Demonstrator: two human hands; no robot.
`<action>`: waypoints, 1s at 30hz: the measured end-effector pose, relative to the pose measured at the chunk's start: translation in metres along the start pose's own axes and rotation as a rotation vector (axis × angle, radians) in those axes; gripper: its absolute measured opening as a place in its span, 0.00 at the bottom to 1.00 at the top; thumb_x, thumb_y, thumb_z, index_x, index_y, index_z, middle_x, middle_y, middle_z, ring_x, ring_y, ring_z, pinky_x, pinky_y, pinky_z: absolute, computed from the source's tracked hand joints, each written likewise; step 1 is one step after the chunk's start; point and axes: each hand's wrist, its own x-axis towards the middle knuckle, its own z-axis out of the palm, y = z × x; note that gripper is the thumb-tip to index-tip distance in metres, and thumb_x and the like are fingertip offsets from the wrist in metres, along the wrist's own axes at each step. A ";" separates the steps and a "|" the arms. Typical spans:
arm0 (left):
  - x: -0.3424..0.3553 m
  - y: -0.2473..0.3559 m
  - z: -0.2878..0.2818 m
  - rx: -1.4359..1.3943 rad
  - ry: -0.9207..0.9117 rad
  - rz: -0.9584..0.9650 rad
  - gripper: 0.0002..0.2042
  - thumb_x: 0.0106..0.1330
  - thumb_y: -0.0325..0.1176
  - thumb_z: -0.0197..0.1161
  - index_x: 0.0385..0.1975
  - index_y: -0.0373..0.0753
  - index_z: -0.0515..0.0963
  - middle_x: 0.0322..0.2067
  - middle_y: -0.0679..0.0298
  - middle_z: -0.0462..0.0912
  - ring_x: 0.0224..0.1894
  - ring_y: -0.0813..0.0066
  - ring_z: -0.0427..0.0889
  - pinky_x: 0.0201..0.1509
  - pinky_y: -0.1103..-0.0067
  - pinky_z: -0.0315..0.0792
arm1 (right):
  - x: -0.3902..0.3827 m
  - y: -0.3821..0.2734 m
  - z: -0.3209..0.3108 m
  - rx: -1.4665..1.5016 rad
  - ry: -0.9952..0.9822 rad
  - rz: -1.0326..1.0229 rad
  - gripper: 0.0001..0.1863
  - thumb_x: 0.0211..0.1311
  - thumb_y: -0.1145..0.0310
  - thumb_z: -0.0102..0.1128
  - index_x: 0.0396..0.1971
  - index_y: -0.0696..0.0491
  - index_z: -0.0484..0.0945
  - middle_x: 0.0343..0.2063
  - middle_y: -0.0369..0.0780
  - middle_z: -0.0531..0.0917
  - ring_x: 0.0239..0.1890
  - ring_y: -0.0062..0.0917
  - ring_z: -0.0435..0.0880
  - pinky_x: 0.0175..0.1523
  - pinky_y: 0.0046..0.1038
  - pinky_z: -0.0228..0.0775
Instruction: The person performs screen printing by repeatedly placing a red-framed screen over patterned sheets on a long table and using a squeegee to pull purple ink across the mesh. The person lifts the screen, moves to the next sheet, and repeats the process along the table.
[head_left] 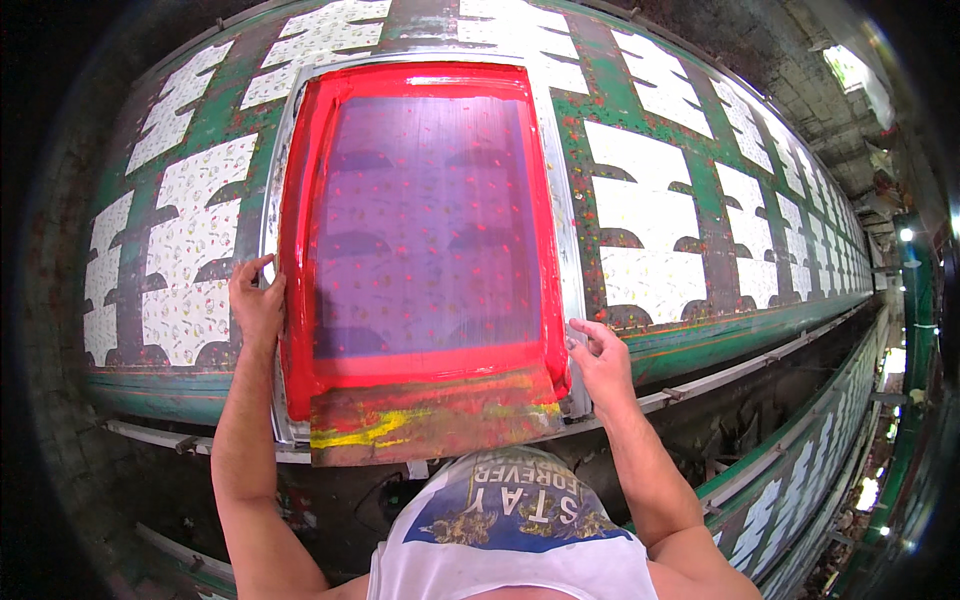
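Observation:
A silk-screen printing frame point(572, 285) with pale metal sides lies in front of me on the long green table. Its purple mesh point(425, 225) is bordered by wet red ink, with small red specks over it. White fabric pieces show faintly through the mesh. My left hand point(258, 302) grips the frame's left side, thumb and fingers closed at the rim. On the opposite side, lower down, my right hand point(602, 362) has its fingers bent against the right rim. A flat board point(435, 415) smeared with yellow, red and green ink lies across the frame's near end.
Printed white fabric pieces point(640, 230) lie in rows along the green table point(650, 355). A metal rail point(700, 385) runs along its near edge. Another long table point(800, 480) with white pieces stands at the lower right. A brick wall point(810, 110) rises beyond.

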 end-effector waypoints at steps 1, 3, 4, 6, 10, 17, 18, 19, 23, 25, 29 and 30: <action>0.000 -0.003 0.000 -0.023 -0.003 -0.022 0.19 0.60 0.26 0.77 0.53 0.36 0.89 0.42 0.58 0.88 0.47 0.64 0.84 0.59 0.69 0.78 | -0.003 -0.004 -0.004 0.015 0.018 0.048 0.21 0.70 0.77 0.71 0.62 0.58 0.87 0.38 0.29 0.83 0.38 0.11 0.73 0.45 0.19 0.68; 0.002 -0.007 0.003 -0.112 -0.002 -0.064 0.19 0.60 0.25 0.78 0.53 0.33 0.88 0.42 0.60 0.88 0.46 0.68 0.83 0.57 0.71 0.78 | -0.009 -0.010 -0.012 -0.007 0.030 -0.083 0.20 0.68 0.78 0.71 0.60 0.58 0.88 0.41 0.30 0.82 0.37 0.12 0.72 0.45 0.19 0.69; 0.004 -0.008 0.003 -0.179 -0.001 -0.084 0.19 0.60 0.24 0.77 0.52 0.31 0.88 0.42 0.61 0.87 0.44 0.70 0.82 0.54 0.72 0.77 | -0.012 -0.013 -0.017 -0.012 0.047 -0.124 0.20 0.67 0.79 0.71 0.58 0.58 0.88 0.42 0.31 0.82 0.36 0.13 0.71 0.45 0.19 0.69; 0.010 -0.010 0.001 -0.294 -0.069 -0.282 0.18 0.60 0.20 0.77 0.51 0.28 0.87 0.41 0.63 0.87 0.42 0.76 0.83 0.51 0.77 0.78 | -0.014 -0.016 -0.025 -0.024 0.029 -0.186 0.19 0.67 0.76 0.72 0.57 0.57 0.89 0.51 0.42 0.85 0.51 0.28 0.81 0.59 0.30 0.74; 0.028 -0.002 -0.006 -0.244 -0.062 -0.151 0.17 0.60 0.18 0.76 0.50 0.29 0.86 0.38 0.66 0.86 0.40 0.79 0.82 0.48 0.80 0.77 | -0.009 -0.011 -0.035 0.081 -0.026 -0.076 0.18 0.67 0.73 0.73 0.56 0.56 0.89 0.53 0.48 0.86 0.56 0.37 0.87 0.64 0.36 0.79; 0.083 0.057 -0.021 -0.140 -0.048 0.037 0.14 0.64 0.18 0.72 0.49 0.33 0.86 0.36 0.69 0.84 0.34 0.85 0.78 0.38 0.83 0.73 | -0.007 0.009 -0.055 0.157 -0.082 -0.218 0.20 0.69 0.74 0.75 0.59 0.56 0.89 0.59 0.44 0.85 0.53 0.26 0.86 0.59 0.31 0.83; 0.089 0.071 -0.024 -0.087 -0.017 0.084 0.13 0.65 0.19 0.72 0.49 0.33 0.86 0.35 0.70 0.84 0.33 0.86 0.77 0.36 0.83 0.71 | -0.003 0.013 -0.064 0.158 -0.076 -0.300 0.20 0.69 0.74 0.75 0.60 0.56 0.89 0.58 0.44 0.85 0.53 0.26 0.86 0.59 0.32 0.84; 0.088 0.087 -0.024 -0.161 -0.026 0.040 0.13 0.65 0.19 0.72 0.49 0.33 0.86 0.34 0.71 0.83 0.31 0.87 0.76 0.35 0.84 0.71 | 0.004 0.016 -0.074 0.225 -0.077 -0.289 0.19 0.69 0.78 0.71 0.60 0.58 0.88 0.58 0.44 0.85 0.53 0.26 0.85 0.58 0.32 0.85; 0.058 0.152 0.019 -0.238 -0.057 -0.041 0.12 0.65 0.19 0.74 0.48 0.33 0.87 0.33 0.72 0.83 0.33 0.87 0.76 0.37 0.84 0.70 | 0.043 0.042 -0.142 0.332 -0.021 -0.187 0.20 0.68 0.83 0.65 0.58 0.60 0.88 0.57 0.42 0.84 0.53 0.25 0.85 0.55 0.27 0.86; 0.024 0.186 0.066 -0.305 -0.029 -0.044 0.13 0.63 0.18 0.78 0.47 0.34 0.87 0.31 0.74 0.81 0.32 0.87 0.74 0.35 0.85 0.69 | 0.067 0.069 -0.190 0.149 0.046 -0.254 0.16 0.68 0.83 0.66 0.55 0.63 0.89 0.56 0.42 0.85 0.53 0.25 0.89 0.55 0.28 0.88; -0.045 0.252 0.156 -0.402 0.014 -0.098 0.14 0.61 0.19 0.80 0.46 0.32 0.86 0.29 0.73 0.81 0.29 0.86 0.75 0.33 0.84 0.69 | 0.100 0.122 -0.272 0.172 0.119 -0.223 0.14 0.70 0.81 0.68 0.53 0.63 0.89 0.56 0.44 0.86 0.52 0.28 0.92 0.56 0.29 0.88; -0.059 0.267 0.174 -0.358 0.032 -0.074 0.14 0.60 0.20 0.81 0.44 0.32 0.86 0.28 0.74 0.81 0.28 0.87 0.74 0.32 0.84 0.67 | 0.106 0.133 -0.289 0.172 0.149 -0.153 0.14 0.70 0.81 0.68 0.53 0.63 0.89 0.55 0.43 0.86 0.52 0.26 0.92 0.56 0.28 0.86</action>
